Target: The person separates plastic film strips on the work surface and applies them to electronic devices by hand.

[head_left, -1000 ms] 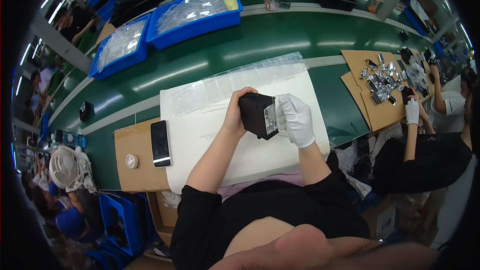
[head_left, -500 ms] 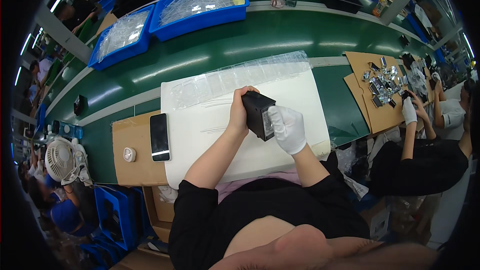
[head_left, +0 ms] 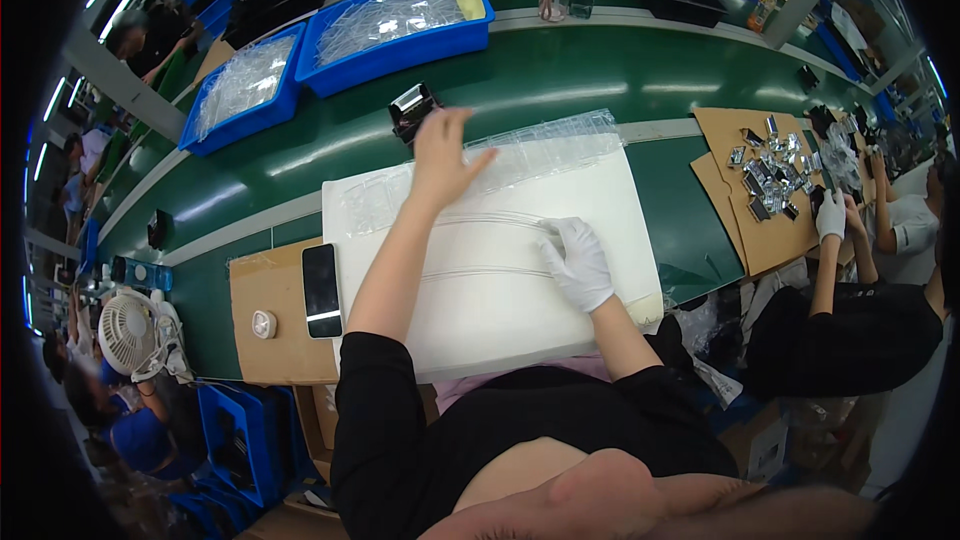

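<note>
A black box (head_left: 403, 124) with a shiny opening stands on the green belt beyond the white sheet (head_left: 500, 310). My bare left hand (head_left: 445, 160) is just nearer than it, fingers spread and slightly blurred; its fingertips are close to the box, and none visibly grip it. My white-gloved right hand (head_left: 578, 265) rests low over the right part of the sheet, fingers loosely bent and apart from the thumb, with nothing seen between them. Thin dark lines run across the sheet beside it. Along the sheet's far edge lies a clear plastic strip (head_left: 540, 152) with pockets.
A phone (head_left: 321, 290) and a small white round item (head_left: 264, 324) lie at the left on cardboard. Two blue bins (head_left: 395, 55) of clear plastic pieces stand far left. At right, shiny parts (head_left: 772, 175) lie on cardboard (head_left: 725, 200) beside a co-worker's gloved hand (head_left: 830, 215).
The black box has gone from between my hands to the belt at the far left. My left hand reached out with it and opened; my right hand came off it and stayed over the sheet.
</note>
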`<state>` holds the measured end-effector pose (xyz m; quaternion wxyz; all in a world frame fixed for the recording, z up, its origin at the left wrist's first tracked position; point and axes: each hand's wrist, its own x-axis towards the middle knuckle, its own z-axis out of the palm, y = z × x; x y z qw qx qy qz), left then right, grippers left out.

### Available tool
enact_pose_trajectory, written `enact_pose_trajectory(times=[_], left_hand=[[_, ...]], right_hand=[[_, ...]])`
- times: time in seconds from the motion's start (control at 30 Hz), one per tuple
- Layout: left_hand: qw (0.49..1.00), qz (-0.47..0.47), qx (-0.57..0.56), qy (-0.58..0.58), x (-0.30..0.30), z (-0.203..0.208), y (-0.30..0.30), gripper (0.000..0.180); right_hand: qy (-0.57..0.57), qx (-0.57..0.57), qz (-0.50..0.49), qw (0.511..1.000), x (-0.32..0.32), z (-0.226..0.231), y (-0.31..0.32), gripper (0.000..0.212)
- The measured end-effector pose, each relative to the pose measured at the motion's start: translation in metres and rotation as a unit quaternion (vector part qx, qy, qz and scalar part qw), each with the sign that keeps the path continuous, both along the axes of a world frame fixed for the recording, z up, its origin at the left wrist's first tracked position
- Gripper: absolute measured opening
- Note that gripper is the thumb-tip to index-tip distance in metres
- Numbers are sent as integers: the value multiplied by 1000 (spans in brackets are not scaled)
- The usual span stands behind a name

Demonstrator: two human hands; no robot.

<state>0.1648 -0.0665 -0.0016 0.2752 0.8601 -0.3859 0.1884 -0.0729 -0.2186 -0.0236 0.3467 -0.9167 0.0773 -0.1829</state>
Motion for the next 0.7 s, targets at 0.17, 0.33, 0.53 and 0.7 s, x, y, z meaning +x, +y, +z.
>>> enact_pose_trajectory(times=[0.17,0.33,0.53,0.7], left_hand=[[995,-20,51,85,-23,-34,-13,75],[986,-9,7,164,-32,-21,-17,79],[998,-23,9,60,-46,-19,-11,77],[998,-51,27,40,-59,-22,0,71]], right_hand=[[32,39,14,999,0,5,-5,34],[27,62,5,998,3,5,-8,38],[-147,-40,-63,986,51,21,-25,50],[-149,-44,-61,986,100,12,-58,35]])
